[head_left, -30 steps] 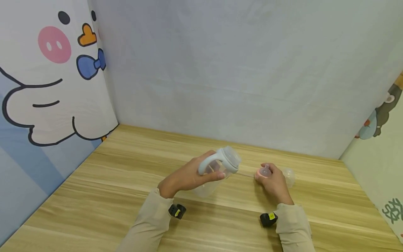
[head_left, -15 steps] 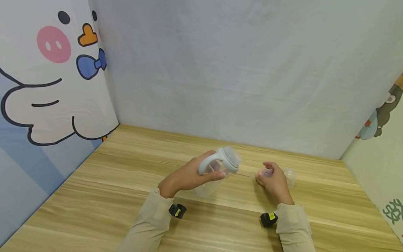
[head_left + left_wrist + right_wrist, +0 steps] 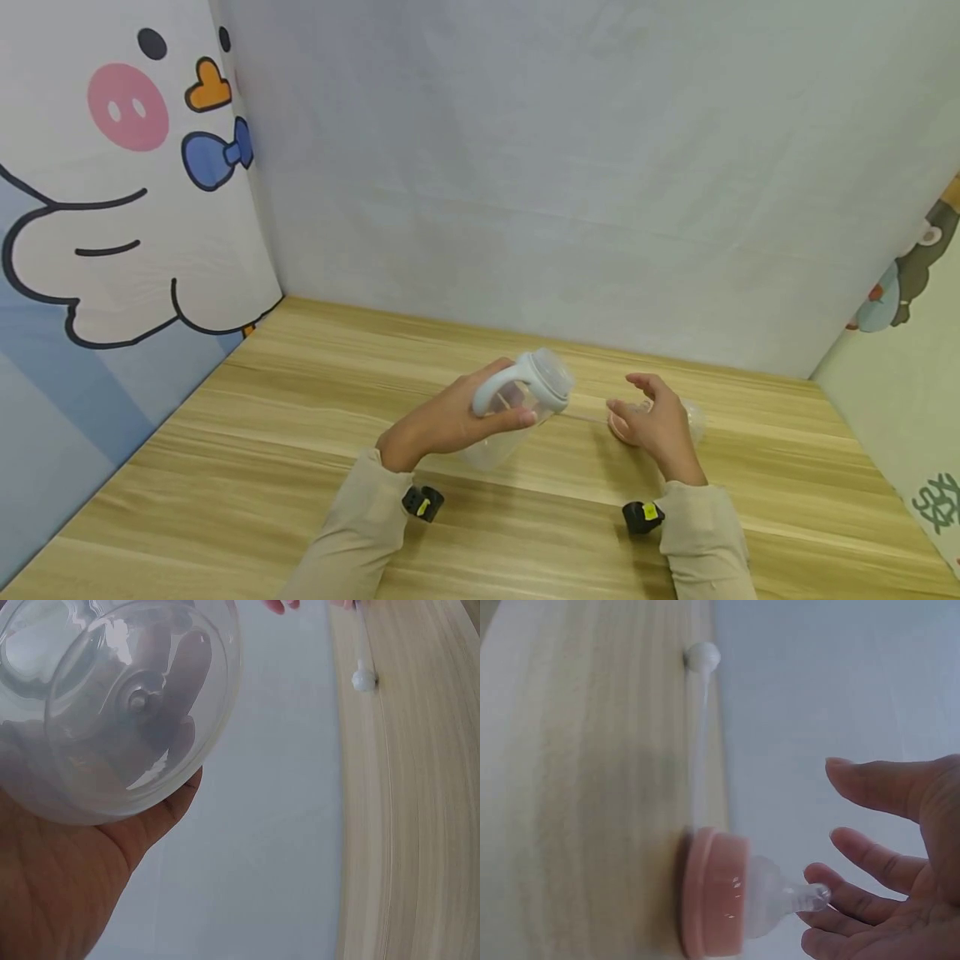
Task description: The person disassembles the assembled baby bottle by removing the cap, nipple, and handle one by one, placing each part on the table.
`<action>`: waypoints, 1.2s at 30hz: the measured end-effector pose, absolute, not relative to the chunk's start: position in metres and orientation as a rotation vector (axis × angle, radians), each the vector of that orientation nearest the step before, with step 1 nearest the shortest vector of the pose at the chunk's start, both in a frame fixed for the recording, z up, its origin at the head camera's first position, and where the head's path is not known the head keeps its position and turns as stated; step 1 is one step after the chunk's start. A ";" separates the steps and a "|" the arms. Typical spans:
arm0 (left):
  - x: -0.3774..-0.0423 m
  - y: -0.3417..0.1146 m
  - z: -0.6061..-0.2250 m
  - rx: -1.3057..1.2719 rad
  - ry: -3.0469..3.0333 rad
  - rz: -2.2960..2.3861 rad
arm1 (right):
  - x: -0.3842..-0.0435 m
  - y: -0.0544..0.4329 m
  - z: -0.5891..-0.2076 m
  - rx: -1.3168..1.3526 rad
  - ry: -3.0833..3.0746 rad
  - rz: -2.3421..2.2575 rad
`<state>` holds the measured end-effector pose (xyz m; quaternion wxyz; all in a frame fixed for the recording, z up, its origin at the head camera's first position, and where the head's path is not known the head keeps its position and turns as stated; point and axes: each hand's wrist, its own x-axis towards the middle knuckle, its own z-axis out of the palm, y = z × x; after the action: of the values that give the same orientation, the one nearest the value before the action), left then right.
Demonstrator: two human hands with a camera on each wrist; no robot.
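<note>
My left hand (image 3: 442, 421) grips a clear baby bottle (image 3: 551, 382) by its body, with the thumb along the near side. A pale grey-blue handle and collar ring its open-looking top, which tilts to the upper right. Its round base (image 3: 142, 727) fills the upper left of the left wrist view. On the table lies a pink bottle collar (image 3: 724, 892) with a clear nipple (image 3: 791, 898), nipple upward. A thin straw (image 3: 700, 742) runs from it to a white weighted end (image 3: 703, 657). Just above the nipple, my right hand (image 3: 660, 429) holds nothing, fingers spread.
A clear dome-shaped cover (image 3: 697, 421) lies to the right of the pink collar, partly behind the right hand. The wood-grain table (image 3: 300, 367) ends against a pale back sheet (image 3: 525, 208) and printed side walls.
My right hand has let go of the nipple and collar and lifted slightly, its thumb and fingers spreading apart. The collar stays on the table. My left hand and the bottle have not moved.
</note>
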<state>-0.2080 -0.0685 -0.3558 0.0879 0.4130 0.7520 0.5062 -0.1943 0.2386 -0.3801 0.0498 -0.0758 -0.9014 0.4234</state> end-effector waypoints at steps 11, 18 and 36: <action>-0.208 -0.069 -0.357 1.240 2.235 1.515 | -0.182 0.225 -0.354 -0.126 -2.725 1.175; -0.208 -0.070 -0.357 1.240 2.237 1.516 | -0.172 0.213 -0.335 -0.088 -2.674 1.143; -0.208 -0.067 -0.357 1.241 2.206 1.527 | -0.153 0.193 -0.308 -0.005 -2.497 1.195</action>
<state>-0.2085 -0.0666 -0.3573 0.0927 0.4182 0.7430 0.5143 -0.1533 0.1929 -0.3084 0.1856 -0.0018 -0.8863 0.4242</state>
